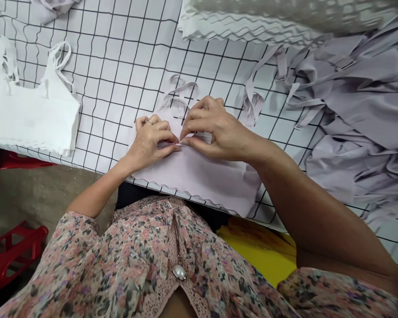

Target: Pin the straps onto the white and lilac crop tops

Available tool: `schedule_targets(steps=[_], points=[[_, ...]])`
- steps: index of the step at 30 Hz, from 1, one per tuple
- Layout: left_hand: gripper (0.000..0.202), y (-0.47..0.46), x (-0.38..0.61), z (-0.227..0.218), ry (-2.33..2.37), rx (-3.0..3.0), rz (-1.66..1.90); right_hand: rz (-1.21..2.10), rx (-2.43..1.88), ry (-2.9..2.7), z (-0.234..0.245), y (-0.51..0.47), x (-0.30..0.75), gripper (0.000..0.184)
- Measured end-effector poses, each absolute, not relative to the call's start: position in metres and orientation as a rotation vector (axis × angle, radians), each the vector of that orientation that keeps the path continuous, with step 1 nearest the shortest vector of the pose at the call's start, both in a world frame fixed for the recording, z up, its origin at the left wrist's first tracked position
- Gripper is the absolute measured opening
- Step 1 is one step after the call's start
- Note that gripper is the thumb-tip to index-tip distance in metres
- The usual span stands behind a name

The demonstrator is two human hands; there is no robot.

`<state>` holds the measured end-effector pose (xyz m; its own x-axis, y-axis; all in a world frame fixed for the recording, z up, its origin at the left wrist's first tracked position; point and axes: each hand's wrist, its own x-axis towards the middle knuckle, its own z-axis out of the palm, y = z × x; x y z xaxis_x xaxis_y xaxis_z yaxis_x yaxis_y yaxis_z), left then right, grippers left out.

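Observation:
A pale lilac crop top [202, 176] with thin straps and a scalloped hem lies flat at the near edge of the grid-patterned table [126, 57]. My left hand [151, 141], a ring on one finger, pinches the top's neckline fabric. My right hand [212, 130] pinches the same spot from the right, its fingertips touching those of the left. Both hands are closed on the fabric at the middle of the garment.
A white top [29, 115] lies at the left edge. A heap of lilac tops [358, 110] fills the right side. A folded stack of pale fabric [252, 22] sits at the back. Red plastic stools [9, 254] stand on the floor, lower left.

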<state>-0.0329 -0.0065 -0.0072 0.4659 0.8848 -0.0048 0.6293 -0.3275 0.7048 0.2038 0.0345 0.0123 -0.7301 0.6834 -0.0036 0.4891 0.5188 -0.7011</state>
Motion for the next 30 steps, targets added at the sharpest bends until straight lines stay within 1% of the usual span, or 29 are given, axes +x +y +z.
schedule_targets(steps=[4,11,19,23,26,30], points=[[0.024,-0.007,-0.033,-0.008,1.245,2.095,0.531,0.988,-0.978,-2.524,0.012,0.035,0.207,0.014],[0.027,-0.008,-0.032,-0.009,1.269,2.15,0.511,0.905,-0.826,-2.604,0.011,0.037,0.208,0.023],[0.025,-0.009,-0.033,-0.008,1.264,2.16,0.492,0.809,-0.884,-2.567,0.01,0.028,0.201,0.023],[0.031,-0.008,-0.032,-0.01,1.259,2.162,0.477,0.766,-0.886,-2.523,0.007,0.022,0.192,0.022],[0.032,-0.008,-0.03,-0.009,1.262,2.144,0.484,0.782,-0.898,-2.486,0.005,0.021,0.191,0.021],[0.027,-0.007,-0.034,-0.003,1.242,2.109,0.452,0.909,-0.893,-2.508,0.011,0.043,0.201,0.023]])
